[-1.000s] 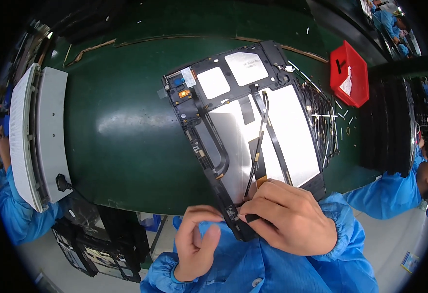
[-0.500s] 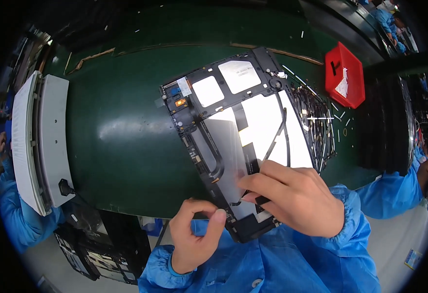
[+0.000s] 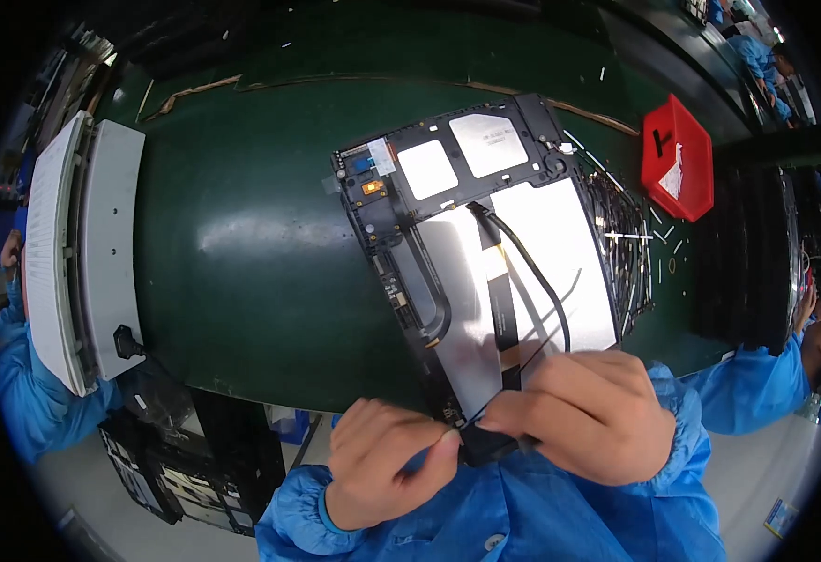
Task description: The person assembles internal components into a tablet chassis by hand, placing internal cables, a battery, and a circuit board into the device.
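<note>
noted device chassis [image 3: 462,300] askew on green bench [image 3: 261,309], with near end overhanging the edge, presumably to suit the reach of both hands; found left hand [image 3: 382,464] at near left corner, with thumb and forefinger together, probably for steadying; found right hand [image 3: 593,421] over near end, with fingers bent; unable to tell, with fingertips partly hidden, whether clamped on anything; observed black cable [image 3: 545,279] arching over silver panels [image 3: 579,225] and under right knuckles, likely in the way; recorded heap of dark strips [image 3: 624,244] just beside right edge, limiting sideways room; beyond, red bin [image 3: 701,150]; well apart leftward, pale case [image 3: 115,215] with black plug [image 3: 127,342].
</note>
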{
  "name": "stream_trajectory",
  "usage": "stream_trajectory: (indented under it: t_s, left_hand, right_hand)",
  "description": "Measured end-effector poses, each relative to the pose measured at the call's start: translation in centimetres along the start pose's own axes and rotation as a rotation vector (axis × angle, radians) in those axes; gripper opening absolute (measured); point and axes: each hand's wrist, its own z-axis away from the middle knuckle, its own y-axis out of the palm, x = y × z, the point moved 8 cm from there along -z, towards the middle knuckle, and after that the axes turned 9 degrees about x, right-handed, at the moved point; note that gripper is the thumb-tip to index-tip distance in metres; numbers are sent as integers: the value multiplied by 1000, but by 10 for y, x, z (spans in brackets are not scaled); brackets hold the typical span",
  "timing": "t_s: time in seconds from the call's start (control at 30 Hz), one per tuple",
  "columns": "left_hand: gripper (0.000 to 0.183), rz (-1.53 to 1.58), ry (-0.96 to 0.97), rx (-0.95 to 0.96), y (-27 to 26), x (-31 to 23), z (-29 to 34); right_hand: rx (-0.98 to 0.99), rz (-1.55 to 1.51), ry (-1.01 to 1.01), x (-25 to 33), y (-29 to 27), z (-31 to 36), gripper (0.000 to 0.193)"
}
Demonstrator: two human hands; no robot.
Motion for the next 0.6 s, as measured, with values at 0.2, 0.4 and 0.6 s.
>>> stream_trajectory:
  t_s: [0.2, 0.4, 0.6]
  left_hand:
    - [10, 539, -50, -335, 0, 16, 24]
    - [9, 457, 7, -190, 11, 12, 25]
    - [12, 248, 58, -52, 15, 11, 27]
  right_hand:
    - [-92, -443, 162, -7, 26, 15, 28]
    - [-60, -752, 168, -17, 34, 15, 17]
    - [-67, -554, 225, -19, 35, 11, 12]
